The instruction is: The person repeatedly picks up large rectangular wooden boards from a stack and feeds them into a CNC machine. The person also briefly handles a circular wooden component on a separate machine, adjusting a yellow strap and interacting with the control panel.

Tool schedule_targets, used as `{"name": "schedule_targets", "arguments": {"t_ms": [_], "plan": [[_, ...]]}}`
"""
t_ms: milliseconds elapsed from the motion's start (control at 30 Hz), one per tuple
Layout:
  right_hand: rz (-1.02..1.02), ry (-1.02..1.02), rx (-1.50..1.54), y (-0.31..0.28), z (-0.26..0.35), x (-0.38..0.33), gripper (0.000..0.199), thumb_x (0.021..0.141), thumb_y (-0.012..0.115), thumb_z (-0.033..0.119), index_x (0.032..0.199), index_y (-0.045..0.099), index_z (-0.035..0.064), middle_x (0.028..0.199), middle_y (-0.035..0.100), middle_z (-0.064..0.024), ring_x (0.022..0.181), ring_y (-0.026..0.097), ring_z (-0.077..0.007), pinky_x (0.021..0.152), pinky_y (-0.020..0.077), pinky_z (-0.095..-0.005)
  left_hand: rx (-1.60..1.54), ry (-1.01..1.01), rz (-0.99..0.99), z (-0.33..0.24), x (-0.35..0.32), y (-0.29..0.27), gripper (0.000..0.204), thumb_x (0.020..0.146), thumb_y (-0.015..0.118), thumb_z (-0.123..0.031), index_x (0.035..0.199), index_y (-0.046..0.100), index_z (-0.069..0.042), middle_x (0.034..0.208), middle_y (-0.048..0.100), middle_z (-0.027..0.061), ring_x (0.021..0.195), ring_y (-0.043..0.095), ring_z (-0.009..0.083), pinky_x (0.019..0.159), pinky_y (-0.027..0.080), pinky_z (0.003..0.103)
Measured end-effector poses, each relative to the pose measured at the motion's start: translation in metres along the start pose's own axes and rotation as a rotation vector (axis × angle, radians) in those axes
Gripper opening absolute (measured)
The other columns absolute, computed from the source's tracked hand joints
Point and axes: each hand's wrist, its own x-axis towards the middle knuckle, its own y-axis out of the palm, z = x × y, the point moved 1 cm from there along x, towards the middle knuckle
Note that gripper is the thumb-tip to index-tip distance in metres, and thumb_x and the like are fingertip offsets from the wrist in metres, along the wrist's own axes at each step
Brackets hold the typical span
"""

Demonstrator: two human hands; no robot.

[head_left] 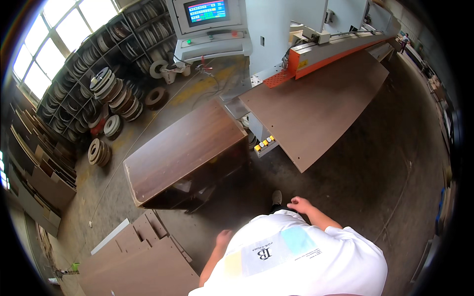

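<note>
My left hand [223, 238] hangs beside my waist, above the floor near the brown panel pieces [140, 261] at lower left. Its fingers are mostly hidden, so their pose is unclear. In front of my body, my right hand [299, 204] is loosely open with nothing visible in it. The closest things ahead are a large brown panel [321, 106], lying on the machine under its orange guard beam [318, 59], and a brown wooden box-like table [185, 150]. Neither hand touches them.
Yellow and white buttons [265, 143] line the machine's near edge, beside the panel's corner. A control console [212, 34] with a lit screen stands beyond. Rolls of banding [113, 93] are stacked at left, before a full rack [74, 84]. A hose [205, 71] hangs near the console.
</note>
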Motion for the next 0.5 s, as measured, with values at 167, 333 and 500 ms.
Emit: {"name": "schedule_targets", "arguments": {"t_ms": [167,333,500], "plan": [[0.106,0.322,0.315,0.013,-0.017,-0.025,0.048,0.087,0.075,0.046,0.115,0.075,0.0071,0.118,0.073,-0.0144,0.108,0.07,-0.0276,0.094,0.0531,-0.0376,-0.05,-0.062,-0.07,0.051,0.009,-0.014,0.038,0.091,0.07,-0.031,0.114,0.073,0.0,0.108,0.075,0.0142,0.1,0.07,0.0232,0.088,0.054,0.035],[-0.042,0.289,0.198,0.002,-0.055,-0.019,0.024,0.089,0.075,0.028,0.097,0.078,0.0053,0.087,0.076,-0.0052,0.077,0.069,-0.0175,0.073,0.056,-0.0343,-0.059,-0.046,0.037,0.075,0.006,-0.022,0.037,0.092,0.069,-0.028,0.113,0.072,0.002,0.107,0.075,0.0149,0.098,0.069,0.0222,0.087,0.054,0.034],[-0.081,0.249,0.149,0.01,-0.039,-0.024,0.022,0.086,0.075,0.029,0.092,0.078,0.0082,0.088,0.076,-0.0053,0.078,0.071,-0.0179,0.074,0.0562,-0.0342,-0.078,-0.075,0.045,0.102,0.034,-0.003,0.034,0.092,0.069,-0.02,0.117,0.07,0.004,0.108,0.074,0.0161,0.1,0.069,0.0238,0.088,0.053,0.035]]}}
